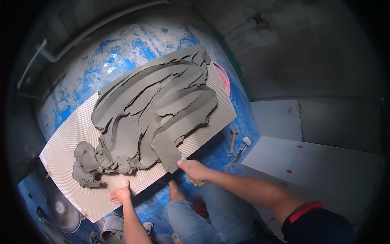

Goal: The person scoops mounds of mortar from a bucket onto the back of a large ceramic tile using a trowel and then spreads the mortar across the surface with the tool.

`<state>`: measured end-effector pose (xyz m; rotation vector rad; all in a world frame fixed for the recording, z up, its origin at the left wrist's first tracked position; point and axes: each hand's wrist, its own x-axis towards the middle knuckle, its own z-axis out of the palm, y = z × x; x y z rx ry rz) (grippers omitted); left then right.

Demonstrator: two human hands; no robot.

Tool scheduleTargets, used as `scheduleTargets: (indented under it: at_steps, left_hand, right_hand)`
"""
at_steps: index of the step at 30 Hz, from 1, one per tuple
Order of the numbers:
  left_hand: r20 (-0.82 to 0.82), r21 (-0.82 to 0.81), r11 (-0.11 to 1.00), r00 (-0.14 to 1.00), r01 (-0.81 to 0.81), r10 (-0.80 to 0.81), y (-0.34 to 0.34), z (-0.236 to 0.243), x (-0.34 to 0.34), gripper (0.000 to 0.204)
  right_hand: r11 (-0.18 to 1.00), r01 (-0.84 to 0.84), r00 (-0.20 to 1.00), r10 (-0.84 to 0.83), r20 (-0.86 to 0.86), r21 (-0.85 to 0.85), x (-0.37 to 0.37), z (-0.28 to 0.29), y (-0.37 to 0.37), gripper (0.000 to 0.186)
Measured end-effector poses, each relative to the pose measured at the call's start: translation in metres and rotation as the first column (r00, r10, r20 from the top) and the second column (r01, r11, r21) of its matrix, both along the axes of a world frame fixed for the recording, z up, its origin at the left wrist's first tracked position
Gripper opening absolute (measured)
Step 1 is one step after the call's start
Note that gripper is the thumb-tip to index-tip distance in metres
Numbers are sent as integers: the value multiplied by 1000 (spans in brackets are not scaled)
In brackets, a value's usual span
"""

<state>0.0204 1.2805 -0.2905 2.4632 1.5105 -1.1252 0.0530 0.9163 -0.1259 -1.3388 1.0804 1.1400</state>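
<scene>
A large beige tile (67, 162) with curved ridges across its upturned face lies before me. Thick grey mortar (134, 105) covers much of it, heaped in folds and lumpy toward the left end. My right hand (192, 171) is closed round the handle of a trowel (165, 151). Its flat blade, smeared with mortar, rests at the near edge of the grey mass. At the tile's near left edge, my left hand (121, 194) lies with its fingers spread on the bare ridges, holding nothing.
A hammer (232, 142) and a white-headed mallet (243, 148) lie on the blue floor (239, 118) at right. A pink bucket (222, 78) stands behind the tile's far right corner. Nearer left are a round fan (64, 208) and a bucket (111, 232). Wall tiles with red clips (289, 171) stand at right.
</scene>
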Motion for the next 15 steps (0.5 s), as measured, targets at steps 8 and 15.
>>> scheduleTargets:
  at_steps: [8, 15]
  left_hand:
    - [65, -13, 1000, 998, 4, -4, -5, -7, -3, 143]
    - [-10, 31, 999, 1000, 21, -21, 1, -4, -2, 145]
  right_hand:
    - [330, -528, 572, 819, -40, -782, -6, -8, -180, 59]
    - [898, 265, 964, -245, 102, -352, -10, -13, -171, 61]
